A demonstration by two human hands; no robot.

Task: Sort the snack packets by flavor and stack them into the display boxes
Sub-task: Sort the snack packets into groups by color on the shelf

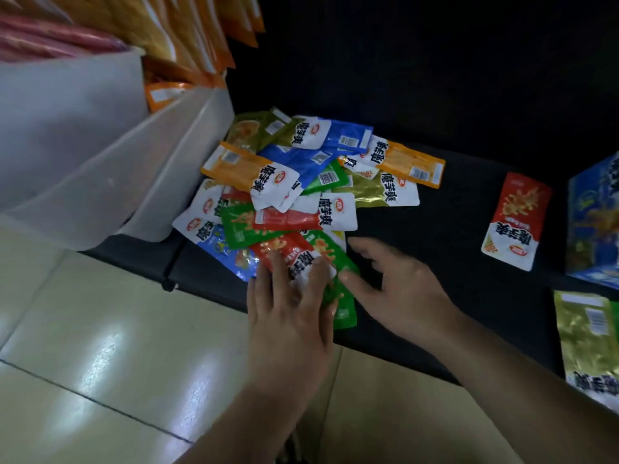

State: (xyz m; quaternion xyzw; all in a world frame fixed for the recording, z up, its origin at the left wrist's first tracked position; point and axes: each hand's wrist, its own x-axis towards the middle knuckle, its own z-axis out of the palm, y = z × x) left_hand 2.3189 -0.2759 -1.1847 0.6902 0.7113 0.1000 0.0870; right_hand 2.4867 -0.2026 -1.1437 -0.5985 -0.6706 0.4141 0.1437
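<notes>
Done: lone red packet (516, 222) near display box (593, 222), tabletop's (435, 229) right edge
Remaining: mixed pile (284, 182) unsorted
Left hand (288, 313): flat on pile
Right hand (402, 286): spread, empty

Your packet count
In the heap (311, 199) on the black bench (435, 236) you can count at least three blue foil packets (346, 137), three green foil packets (239, 227), two orange foil packets (236, 169), two red foil packets (288, 220) and two olive-gold foil packets (371, 190); overlaps hide the rest. Apart from it: one lone red packet (517, 216), one large gold pouch (586, 339), one blue printed carton (594, 222), at least two translucent white bins (67, 128).
</notes>
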